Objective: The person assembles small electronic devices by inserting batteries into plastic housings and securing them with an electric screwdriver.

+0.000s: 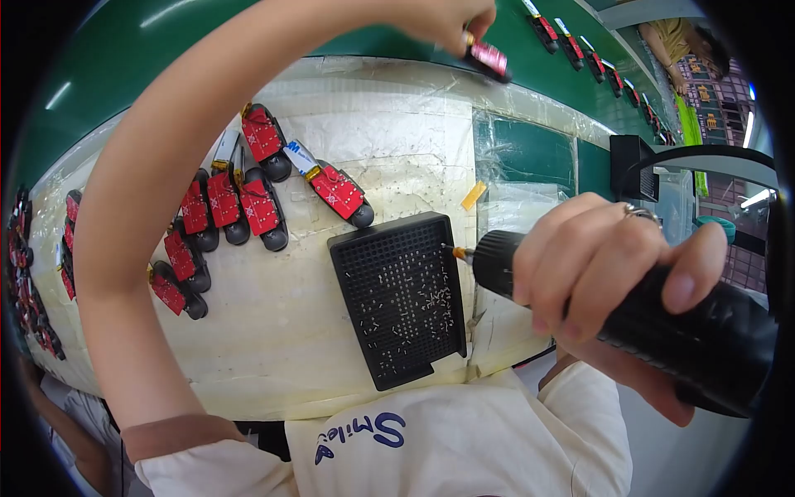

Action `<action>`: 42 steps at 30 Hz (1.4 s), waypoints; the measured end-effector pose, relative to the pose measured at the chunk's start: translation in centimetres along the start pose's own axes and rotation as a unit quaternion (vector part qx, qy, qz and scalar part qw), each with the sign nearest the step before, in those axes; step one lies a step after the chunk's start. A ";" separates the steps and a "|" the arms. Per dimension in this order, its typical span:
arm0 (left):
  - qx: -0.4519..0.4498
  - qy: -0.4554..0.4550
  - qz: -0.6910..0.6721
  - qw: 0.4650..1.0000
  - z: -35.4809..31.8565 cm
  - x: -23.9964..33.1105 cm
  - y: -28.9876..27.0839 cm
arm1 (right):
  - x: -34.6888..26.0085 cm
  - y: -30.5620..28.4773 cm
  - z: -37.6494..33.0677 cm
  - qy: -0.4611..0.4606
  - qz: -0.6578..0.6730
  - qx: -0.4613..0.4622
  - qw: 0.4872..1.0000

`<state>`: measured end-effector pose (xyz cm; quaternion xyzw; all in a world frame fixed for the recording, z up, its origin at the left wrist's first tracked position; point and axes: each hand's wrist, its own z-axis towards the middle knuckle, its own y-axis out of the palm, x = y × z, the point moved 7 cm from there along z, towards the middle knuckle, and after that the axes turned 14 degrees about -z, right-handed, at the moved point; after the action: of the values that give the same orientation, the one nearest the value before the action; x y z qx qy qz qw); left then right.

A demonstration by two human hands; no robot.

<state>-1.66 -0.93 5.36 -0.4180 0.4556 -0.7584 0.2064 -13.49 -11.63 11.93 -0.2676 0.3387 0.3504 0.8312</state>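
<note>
My right hand [596,273] is wrapped round a thick black electric screwdriver [696,331]. The screwdriver's bit points left, at the right part of a black screw tray [339,248], whose small holes hold many tiny screws. Whether the bit touches a screw, I cannot tell. Far up, beyond the table mat's edge, my left hand [451,25] pinches one end of a small black device with a red circuit board [489,60], slightly blurred, over the green surface. Similar red-board devices lie on the mat, one board [339,192] just beyond the tray.
More boards [207,203] are spread under and beside my left arm, with others at the far left. A row of them [571,45] stands on the green surface [381,41] at the back right. An orange tape piece [474,195] and a black box [633,166] are right of the tray.
</note>
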 end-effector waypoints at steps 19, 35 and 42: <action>0.029 -0.079 -0.170 0.982 -10.2 4.8 4.1 | 3.3 -0.8 0.3 -0.050 -0.016 -0.056 0.997; 0.010 -0.091 -0.171 0.981 -10.4 4.8 4.2 | 3.0 0.2 0.7 0.011 -0.026 -0.002 1.000; 0.047 -0.085 -0.161 0.982 -11.7 4.9 1.9 | 0.5 1.2 -0.4 0.046 0.025 -0.006 0.999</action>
<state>-14.16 0.75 3.13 -0.5384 0.3273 -0.7640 0.1389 -14.32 -10.97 11.05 -0.2802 0.3806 0.3605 0.8041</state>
